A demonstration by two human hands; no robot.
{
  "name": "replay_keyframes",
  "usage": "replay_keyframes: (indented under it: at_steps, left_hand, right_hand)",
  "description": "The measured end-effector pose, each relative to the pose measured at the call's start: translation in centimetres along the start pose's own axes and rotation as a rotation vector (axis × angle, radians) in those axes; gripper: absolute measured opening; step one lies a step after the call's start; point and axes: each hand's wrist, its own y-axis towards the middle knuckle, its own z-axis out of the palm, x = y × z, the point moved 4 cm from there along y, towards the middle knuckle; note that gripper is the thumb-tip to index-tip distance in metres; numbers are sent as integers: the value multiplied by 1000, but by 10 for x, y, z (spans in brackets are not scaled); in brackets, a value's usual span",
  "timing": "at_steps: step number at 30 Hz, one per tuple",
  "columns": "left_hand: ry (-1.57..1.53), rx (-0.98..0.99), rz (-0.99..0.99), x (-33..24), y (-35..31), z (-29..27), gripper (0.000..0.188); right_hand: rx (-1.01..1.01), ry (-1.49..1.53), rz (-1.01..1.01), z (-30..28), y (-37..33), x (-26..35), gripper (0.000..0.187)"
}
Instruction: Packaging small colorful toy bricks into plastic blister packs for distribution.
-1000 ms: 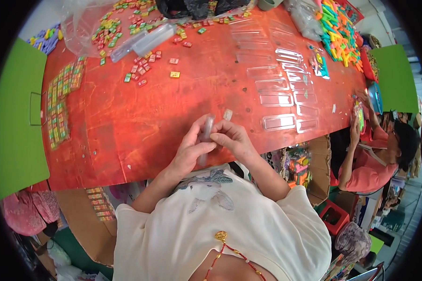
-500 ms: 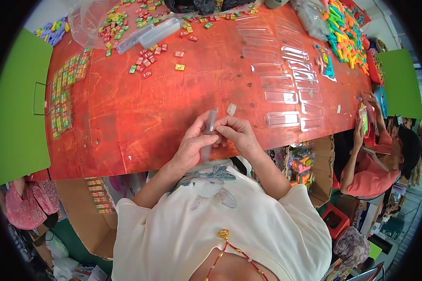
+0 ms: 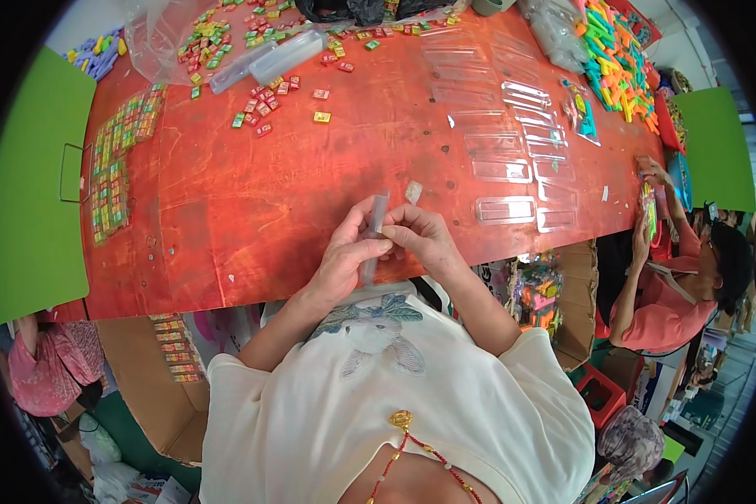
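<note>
Red bench (image 3: 311, 185): packs (image 3: 109, 202) filled at L; trays (image 3: 506, 209) at R look unfilled, pcs. (image 3: 321, 118) loose. Clear plastic (image 3: 379, 208) held in L hand's (image 3: 344, 254) grip, edge pinched by R hand (image 3: 420, 238).

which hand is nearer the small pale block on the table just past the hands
Right. The right hand is close by the small pale block, on the person's side; the left hand is farther off, to its left and nearer the person.
</note>
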Motion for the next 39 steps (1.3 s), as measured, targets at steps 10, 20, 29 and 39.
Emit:
replay_keyframes:
  at_steps: [10, 20, 29, 39]
  left_hand:
    - [-24, 26, -15, -1, 1, 6, 58]
    - [-39, -104, 116, -5, 0, -12, 54]
    - [7, -145, 192, -20, -7, -11, 58]
    - [33, -31, 26, 8, -2, 1, 63]
  right_hand:
    - [-40, -31, 42, 0, -4, 5, 10]
    - [-75, 168, -92, -21, -8, 24, 10]
    - [-247, -1707, -775, -28, -38, 30, 20]
    - [-196, -1099, -358, -24, -37, 33, 19]
